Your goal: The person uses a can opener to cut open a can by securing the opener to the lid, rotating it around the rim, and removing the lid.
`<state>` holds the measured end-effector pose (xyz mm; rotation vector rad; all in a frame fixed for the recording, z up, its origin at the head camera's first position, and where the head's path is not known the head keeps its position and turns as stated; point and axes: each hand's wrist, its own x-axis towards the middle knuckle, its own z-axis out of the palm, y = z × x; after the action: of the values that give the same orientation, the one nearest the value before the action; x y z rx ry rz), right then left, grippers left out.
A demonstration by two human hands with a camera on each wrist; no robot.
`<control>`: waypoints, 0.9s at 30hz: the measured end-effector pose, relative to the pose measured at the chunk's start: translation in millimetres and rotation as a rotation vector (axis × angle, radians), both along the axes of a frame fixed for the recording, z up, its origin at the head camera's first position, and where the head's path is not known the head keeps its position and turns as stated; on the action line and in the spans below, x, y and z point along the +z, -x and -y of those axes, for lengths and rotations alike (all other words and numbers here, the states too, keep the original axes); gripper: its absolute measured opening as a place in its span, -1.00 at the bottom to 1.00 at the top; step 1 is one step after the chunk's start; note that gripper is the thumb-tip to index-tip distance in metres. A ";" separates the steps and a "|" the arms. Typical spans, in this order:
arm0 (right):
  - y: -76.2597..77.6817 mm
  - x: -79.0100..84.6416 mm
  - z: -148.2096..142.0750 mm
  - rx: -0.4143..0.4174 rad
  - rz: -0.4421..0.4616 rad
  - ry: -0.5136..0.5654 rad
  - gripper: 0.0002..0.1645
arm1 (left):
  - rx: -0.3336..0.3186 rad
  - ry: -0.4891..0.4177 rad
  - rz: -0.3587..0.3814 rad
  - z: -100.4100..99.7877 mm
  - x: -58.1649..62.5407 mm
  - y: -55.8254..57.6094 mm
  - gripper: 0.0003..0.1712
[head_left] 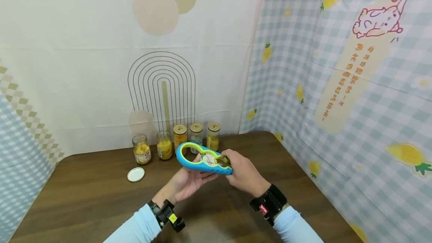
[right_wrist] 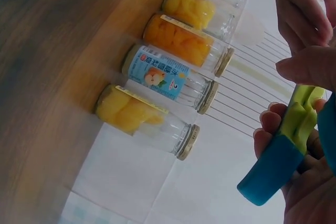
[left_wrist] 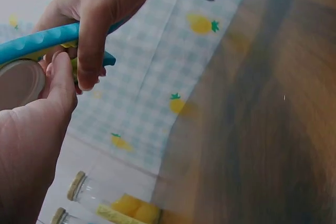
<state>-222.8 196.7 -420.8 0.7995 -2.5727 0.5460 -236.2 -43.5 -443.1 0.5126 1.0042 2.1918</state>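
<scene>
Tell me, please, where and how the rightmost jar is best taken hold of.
The rightmost jar is probably best gripped round its glass body, from the right: it stands upright with that side free, while a blue-labelled jar stands close on its left and cloth hangs behind.

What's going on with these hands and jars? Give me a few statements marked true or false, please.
1. The right hand grips a blue-and-green tool. True.
2. All five jars have lids on. False: the two left jars are open; the other three wear gold lids.
3. A white lid lies on the table. True.
4. The left hand rests on the table. False: it is raised, by the tool.
5. The blue-labelled jar stands between two lidded jars. True.
</scene>
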 end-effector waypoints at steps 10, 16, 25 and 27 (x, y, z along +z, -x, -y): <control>-0.4 -1.4 1.3 -0.010 0.015 0.012 -0.38 | -0.010 -0.070 0.071 -2.7 -5.5 0.4 -0.15; -0.7 -1.9 2.4 -0.015 0.026 0.017 -0.38 | -0.015 -0.073 0.098 -2.8 -6.4 0.9 -0.13; 1.9 -5.2 4.1 -0.004 0.034 0.026 -0.37 | -0.007 -0.094 0.123 -1.8 -8.1 1.8 -0.12; 2.2 -6.1 4.6 0.002 0.034 0.029 -0.37 | -0.008 -0.101 0.133 -1.2 -8.7 1.8 -0.12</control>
<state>-225.0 192.1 -426.9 0.7891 -2.5888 0.6015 -238.0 -42.3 -451.8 0.4093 0.8231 2.2459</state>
